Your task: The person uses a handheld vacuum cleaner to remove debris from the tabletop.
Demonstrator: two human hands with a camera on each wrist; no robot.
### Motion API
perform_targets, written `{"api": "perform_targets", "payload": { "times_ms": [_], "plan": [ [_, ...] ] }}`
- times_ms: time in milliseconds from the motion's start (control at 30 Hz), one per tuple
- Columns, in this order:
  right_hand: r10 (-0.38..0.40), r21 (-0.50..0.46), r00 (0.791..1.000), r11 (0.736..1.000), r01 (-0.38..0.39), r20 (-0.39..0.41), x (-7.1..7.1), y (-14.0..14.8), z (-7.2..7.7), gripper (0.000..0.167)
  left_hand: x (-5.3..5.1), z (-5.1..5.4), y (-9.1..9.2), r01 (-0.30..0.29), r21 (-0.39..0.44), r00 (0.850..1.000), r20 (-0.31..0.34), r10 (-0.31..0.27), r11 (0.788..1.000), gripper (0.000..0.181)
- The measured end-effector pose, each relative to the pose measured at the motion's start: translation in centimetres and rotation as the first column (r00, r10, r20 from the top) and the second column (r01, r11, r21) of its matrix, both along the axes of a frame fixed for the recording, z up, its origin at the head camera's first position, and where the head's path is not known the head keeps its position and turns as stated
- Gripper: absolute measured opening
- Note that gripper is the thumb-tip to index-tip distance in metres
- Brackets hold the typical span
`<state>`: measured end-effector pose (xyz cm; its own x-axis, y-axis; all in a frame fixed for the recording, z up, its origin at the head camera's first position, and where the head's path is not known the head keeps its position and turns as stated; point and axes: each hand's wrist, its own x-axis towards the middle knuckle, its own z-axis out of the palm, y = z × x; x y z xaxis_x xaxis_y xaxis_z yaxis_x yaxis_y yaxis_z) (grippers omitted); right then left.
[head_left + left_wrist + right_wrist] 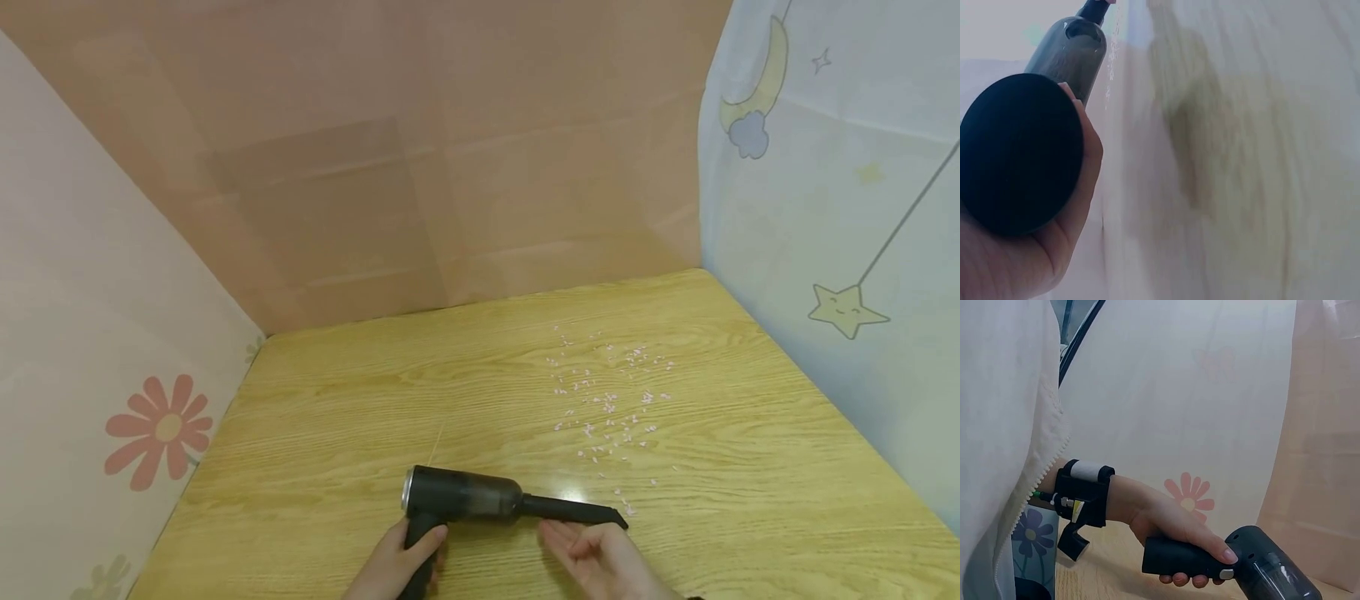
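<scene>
A black handheld vacuum [468,496] with a smoky clear section and a long slanted nozzle [570,508] is held above the table's near part, nozzle to the right. My left hand [393,562] grips its handle, thumb across it; the right wrist view also shows this left hand [1169,519] round the handle [1179,556]. Beside the nozzle's underside is my right hand [603,562], fingers loosely bent and not wrapped round it. In the left wrist view, a fingertip shows at the nozzle's edge. Small pale pink bits [609,404] lie scattered beyond the nozzle.
The wood-grain table [337,400] has a brown-pink cloth [337,167] behind it, a flower-print cloth [75,250] at left and a moon-and-star cloth [825,208] at right. A thin pale line [437,442] shows just behind the vacuum.
</scene>
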<state>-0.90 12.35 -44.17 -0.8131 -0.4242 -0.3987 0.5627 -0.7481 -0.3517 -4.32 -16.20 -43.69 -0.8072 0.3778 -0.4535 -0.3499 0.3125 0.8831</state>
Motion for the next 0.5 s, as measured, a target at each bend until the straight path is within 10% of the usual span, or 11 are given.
{"api": "perform_targets", "payload": {
  "times_ms": [500],
  "plan": [
    [-0.028, -0.043, 0.994, 0.999, 0.032, 0.106, -0.6, 1.4, -0.6, 0.057, -0.2, -0.4, 0.2, -0.011, 0.042, 1.000, 0.021, 0.011, 0.999, 0.052]
  ]
}}
